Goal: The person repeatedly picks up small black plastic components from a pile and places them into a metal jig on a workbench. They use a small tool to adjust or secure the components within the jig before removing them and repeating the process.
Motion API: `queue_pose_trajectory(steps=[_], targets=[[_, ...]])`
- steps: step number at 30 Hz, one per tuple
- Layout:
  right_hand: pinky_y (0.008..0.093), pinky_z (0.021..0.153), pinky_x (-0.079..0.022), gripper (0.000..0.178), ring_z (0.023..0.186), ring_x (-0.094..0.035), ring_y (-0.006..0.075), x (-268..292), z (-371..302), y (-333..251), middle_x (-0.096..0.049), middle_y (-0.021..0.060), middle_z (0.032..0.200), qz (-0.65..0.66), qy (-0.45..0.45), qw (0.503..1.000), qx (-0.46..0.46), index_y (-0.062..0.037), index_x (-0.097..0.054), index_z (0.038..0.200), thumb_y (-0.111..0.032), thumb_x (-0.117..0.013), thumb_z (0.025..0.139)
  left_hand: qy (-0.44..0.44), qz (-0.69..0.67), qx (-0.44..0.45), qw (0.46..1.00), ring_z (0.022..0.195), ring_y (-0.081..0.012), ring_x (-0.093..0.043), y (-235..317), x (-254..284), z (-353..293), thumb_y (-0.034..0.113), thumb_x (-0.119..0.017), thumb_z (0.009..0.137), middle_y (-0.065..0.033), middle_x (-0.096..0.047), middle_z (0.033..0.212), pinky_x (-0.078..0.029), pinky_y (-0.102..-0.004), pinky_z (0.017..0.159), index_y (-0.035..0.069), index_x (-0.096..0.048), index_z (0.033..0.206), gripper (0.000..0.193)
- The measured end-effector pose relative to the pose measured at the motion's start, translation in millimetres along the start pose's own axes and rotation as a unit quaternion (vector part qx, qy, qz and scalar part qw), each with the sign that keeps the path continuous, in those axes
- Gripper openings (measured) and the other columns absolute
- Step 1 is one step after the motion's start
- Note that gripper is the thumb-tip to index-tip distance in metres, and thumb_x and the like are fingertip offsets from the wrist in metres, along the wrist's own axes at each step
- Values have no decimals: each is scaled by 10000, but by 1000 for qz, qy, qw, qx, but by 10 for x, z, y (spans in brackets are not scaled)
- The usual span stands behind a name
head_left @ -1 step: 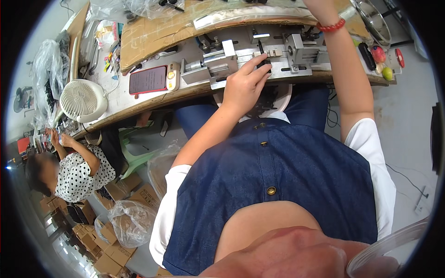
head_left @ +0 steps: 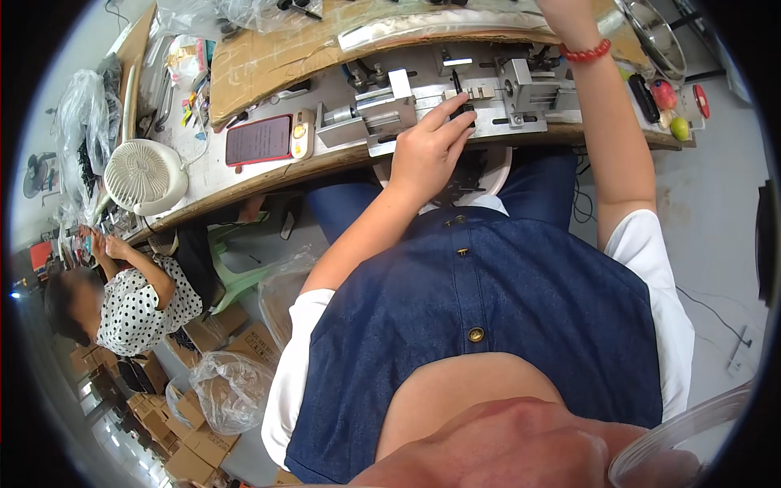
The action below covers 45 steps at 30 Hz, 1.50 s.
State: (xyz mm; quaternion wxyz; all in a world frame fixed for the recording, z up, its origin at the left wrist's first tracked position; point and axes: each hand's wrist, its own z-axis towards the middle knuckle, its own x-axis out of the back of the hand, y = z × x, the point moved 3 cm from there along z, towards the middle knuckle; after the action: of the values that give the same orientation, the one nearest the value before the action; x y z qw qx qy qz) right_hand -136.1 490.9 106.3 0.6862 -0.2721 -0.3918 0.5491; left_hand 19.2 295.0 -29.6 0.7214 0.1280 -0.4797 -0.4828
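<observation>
Head view, looking down: a person in a dark blue denim garment with white sleeves sits at a workbench [head_left: 207, 185]. The left hand [head_left: 425, 159] reaches over a silvery metal clamping fixture [head_left: 389, 104], its fingers closed on a slim black pen-like stick [head_left: 458, 82]. The stick lies across the fixture's middle, between its left-hand block and its right-hand block [head_left: 529, 91], its narrow end pointing away from the person. The right arm stretches to the top edge, a red beaded bracelet [head_left: 586, 53] at the wrist; the right hand [head_left: 568, 15] is cut off there, so its grip cannot be told. Left of the fixture are a red-edged phone [head_left: 259, 140] and a round white fan [head_left: 146, 177]. Behind runs a cardboard sheet [head_left: 268, 69]. At far left, a co-worker in a polka-dot top [head_left: 146, 305] has both hands raised at the bench.
</observation>
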Motion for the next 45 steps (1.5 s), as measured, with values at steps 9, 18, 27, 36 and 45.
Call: queue_pose_trajectory(steps=[9,18,27,36,45], targets=[[305,718,-536,108,848,-672,179,66,-944,-306,-714,84,973,81,-8,994,-74,-38,-709,1053,-93,-691,962,-24,6,8,1000,854,-220,-747,65,98,52,141,-777,892,-69,-711,1282,-609,-332,747,153,-754,1203,311],[388,958,-494,222,1111,-561,316,-358,-1808,-294,-647,90,1225,-245,-169,948,114,-54,-673,1086,-85,-739,876,98,155,-112,977,813,-276,-662,12,590,1221,122,-716,887,-129,-674,1001,-537,-388,742,82,-747,1043,165],[384,953,-519,221,1083,-565,303,-550,-1884,-27,-657,83,1238,-336,-200,906,165,-47,-672,1070,-63,-711,853,-2,162,-34,986,856,-339,-690,-164,671,1732,183,-689,893,-157,-725,974,-552,-445,788,53,-776,990,184],[366,878,-531,209,1013,-626,278,-261,-1036,46,-685,106,1184,-335,-87,917,200,-34,-690,1113,-112,-721,922,100,-345,199,912,708,-144,-644,-424,952,1187,205,-716,960,-65,-711,935,-529,-310,646,11,-704,1160,279],[486,855,-503,203,895,-608,420,-427,-57,230,-685,181,899,-386,-43,910,143,-1,-678,943,-166,-731,838,32,-88,16,995,633,-63,-613,45,339,69,41,-853,806,-40,-514,1117,-495,-233,591,118,-820,1069,276]])
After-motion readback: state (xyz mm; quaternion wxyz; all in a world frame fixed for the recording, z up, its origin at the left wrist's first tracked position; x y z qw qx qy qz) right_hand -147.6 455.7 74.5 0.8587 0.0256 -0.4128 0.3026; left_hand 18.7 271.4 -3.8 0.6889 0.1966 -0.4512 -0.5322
